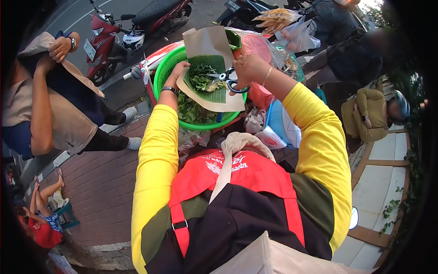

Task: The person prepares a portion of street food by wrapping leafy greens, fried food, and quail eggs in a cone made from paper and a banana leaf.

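Observation:
My left hand [174,76] grips the left edge of a sheet of brown paper [204,40]. A piece of banana leaf [217,96] lies on the paper, with chopped leafy greens [199,78] heaped on it. In my right hand [248,73] are scissors [222,77] with dark handles, their blades pointing left over the greens. Some paler shredded pieces lie near the blades. Under the paper sits a bright green plastic basket [159,75] with more leafy greens [189,111] inside.
Beyond the basket are a pink strainer-like basket [255,48] and plastic bags [299,35]. A blue container [284,123] stands to the right. People stand at the left [64,98] and right [369,114]. A red motorbike [107,39] is parked on the road.

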Motion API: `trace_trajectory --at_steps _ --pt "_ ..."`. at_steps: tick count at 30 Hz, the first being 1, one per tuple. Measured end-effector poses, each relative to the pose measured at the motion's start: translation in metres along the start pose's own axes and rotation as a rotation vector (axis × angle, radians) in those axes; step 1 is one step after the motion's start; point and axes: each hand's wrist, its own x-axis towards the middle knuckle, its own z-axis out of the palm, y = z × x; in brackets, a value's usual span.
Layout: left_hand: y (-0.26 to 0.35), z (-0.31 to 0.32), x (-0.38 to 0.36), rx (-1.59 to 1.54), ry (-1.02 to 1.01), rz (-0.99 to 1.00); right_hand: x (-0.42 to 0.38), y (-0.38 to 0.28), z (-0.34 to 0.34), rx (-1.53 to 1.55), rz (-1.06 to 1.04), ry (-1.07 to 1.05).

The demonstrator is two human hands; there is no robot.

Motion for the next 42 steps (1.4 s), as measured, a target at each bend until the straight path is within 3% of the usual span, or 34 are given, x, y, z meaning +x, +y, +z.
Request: trace_trajectory --at_steps 2,4,5,7,10,15,19,22,26,29,32,34,36,40,42 --pt "-0.005 -0.024 0.028 -0.027 0.027 0.005 0.014 -0.021 -0.015 -0.029 0.058 -0.093" --pt "-0.007 -0.028 0.032 0.079 0.019 0.070 0.031 -0.029 -0.018 -0.086 0.089 -0.332" --pt "-0.012 -0.031 0.033 0.223 0.069 0.197 0.033 -0.026 -0.017 -0.085 0.090 -0.333" --pt "-0.010 -0.018 0.015 0.366 0.120 0.331 0.041 -0.021 -0.016 -0.049 -0.125 -0.253" --pt "-0.007 0.006 -0.013 0.292 0.154 0.309 0.052 -0.009 -0.001 -0.004 -0.224 -0.137" --pt "0.004 0.029 -0.046 0.133 0.097 0.095 0.018 0.005 -0.020 -0.055 -0.092 -0.140" --pt "-0.005 0.007 -0.020 0.325 0.126 0.246 0.008 0.021 -0.049 -0.083 0.090 -0.185" --pt "-0.004 -0.005 -0.002 0.223 0.134 0.139 0.040 0.027 -0.039 -0.159 0.042 -0.140" --pt "-0.013 -0.029 0.025 0.235 0.109 0.211 0.073 0.015 -0.035 -0.130 0.005 -0.227" --pt "-0.021 -0.050 0.044 0.691 0.128 0.457 0.097 0.009 -0.028 -0.104 -0.034 -0.237" --pt "-0.020 -0.049 0.036 0.747 0.171 0.523 0.099 0.007 -0.036 -0.043 -0.081 -0.284" --pt "-0.015 -0.038 0.020 0.670 0.176 0.455 0.099 0.008 -0.037 0.004 -0.099 -0.330" --pt "-0.012 -0.027 0.007 0.592 0.174 0.389 0.100 0.014 -0.028 -0.012 -0.202 -0.199" --pt "-0.013 -0.027 0.006 0.674 0.160 0.438 0.078 0.025 -0.027 -0.033 -0.265 -0.153" --pt "-0.010 -0.023 0.002 0.685 0.164 0.424 0.056 0.027 -0.047 -0.117 -0.106 -0.230"
